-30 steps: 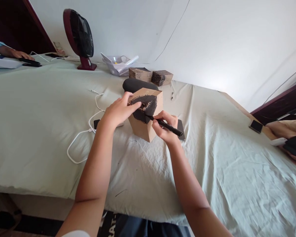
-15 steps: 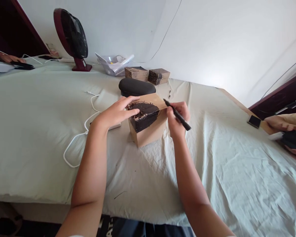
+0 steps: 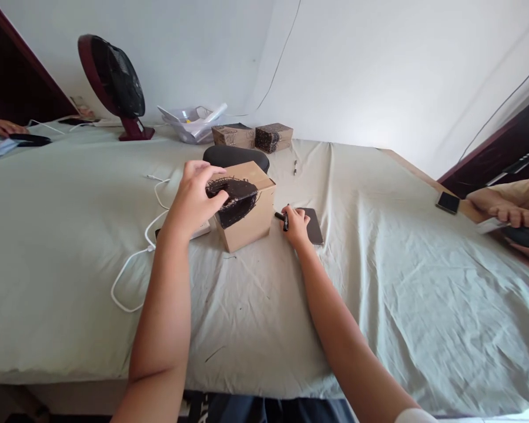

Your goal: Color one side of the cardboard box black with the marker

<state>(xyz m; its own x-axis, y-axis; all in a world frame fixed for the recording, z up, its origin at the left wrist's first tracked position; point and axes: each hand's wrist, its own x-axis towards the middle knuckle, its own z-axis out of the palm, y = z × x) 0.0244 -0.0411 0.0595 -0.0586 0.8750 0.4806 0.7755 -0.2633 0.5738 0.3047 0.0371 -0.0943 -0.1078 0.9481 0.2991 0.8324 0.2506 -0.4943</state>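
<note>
A cardboard box stands on the cloth in front of me, one corner covered by a black scribbled patch. My left hand rests at that blackened corner, fingers spread, thumb over the patch. To the right of the box, low over the cloth, my right hand is closed around a black marker. Beside and partly behind that hand lies a flat dark phone-like object. A black case sits just behind the box.
Two more marked boxes stand by the wall, beside a clear plastic basket and a fan. A white cable loops at left. Another person's hand is at right near a phone; another person's hand shows far left.
My right hand has moved from the box's upper right edge down to the cloth with the marker, and the flat dark object now shows. My left hand's fingers have lifted and curled somewhat.
</note>
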